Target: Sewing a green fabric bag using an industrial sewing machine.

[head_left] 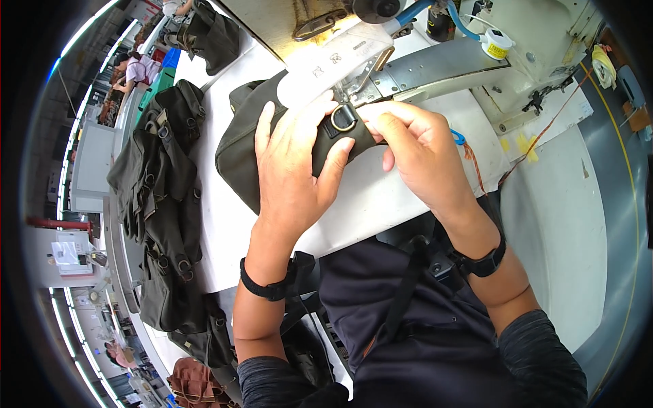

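A dark olive bag [239, 155] lies on the white table under the head of a sewing machine [343, 60]. My left hand [292, 166] rests on the bag with fingers spread and thumb apart. Between that thumb and forefinger sits a metal D-ring [334, 126] on a black tab. My right hand [422, 149] is closed, thumb against bent fingers, at the bag's right-hand edge beside the presser foot [355, 87]. Its fingertips pinch that edge. The needle point and the stitched spot are mostly hidden by my fingers and the machine head.
More dark olive bags [160, 170] are heaped along the left, with another bag [211, 41] at the far left. A brown bag [194, 382] lies lower left. Right of my hand are a blue loop [458, 137] and an orange cord [544, 136]. The metal machine bed [442, 66] extends right.
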`<state>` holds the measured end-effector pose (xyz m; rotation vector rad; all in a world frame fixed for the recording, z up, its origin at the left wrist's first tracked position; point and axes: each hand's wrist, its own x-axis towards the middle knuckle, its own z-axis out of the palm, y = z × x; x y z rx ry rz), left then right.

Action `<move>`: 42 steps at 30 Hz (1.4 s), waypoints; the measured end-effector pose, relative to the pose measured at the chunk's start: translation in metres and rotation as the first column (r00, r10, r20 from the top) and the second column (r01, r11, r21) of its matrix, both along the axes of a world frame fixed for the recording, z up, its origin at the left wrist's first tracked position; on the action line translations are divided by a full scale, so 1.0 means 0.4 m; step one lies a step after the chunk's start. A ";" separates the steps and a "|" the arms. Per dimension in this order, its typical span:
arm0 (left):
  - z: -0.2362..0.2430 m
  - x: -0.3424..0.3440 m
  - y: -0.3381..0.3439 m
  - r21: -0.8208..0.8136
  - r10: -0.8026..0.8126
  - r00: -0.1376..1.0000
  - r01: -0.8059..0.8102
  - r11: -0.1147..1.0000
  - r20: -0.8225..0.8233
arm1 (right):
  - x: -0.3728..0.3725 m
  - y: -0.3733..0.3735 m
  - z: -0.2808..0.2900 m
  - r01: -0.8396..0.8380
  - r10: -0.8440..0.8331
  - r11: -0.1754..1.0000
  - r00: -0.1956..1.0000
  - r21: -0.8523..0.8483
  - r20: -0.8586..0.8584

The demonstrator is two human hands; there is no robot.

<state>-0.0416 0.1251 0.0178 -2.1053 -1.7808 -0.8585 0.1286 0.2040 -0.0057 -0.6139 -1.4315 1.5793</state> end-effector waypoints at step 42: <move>-0.024 0.033 0.102 0.087 0.178 0.842 -0.256 0.963 0.510 | -0.025 0.036 -0.041 0.058 -0.057 0.998 0.997 0.029 -0.055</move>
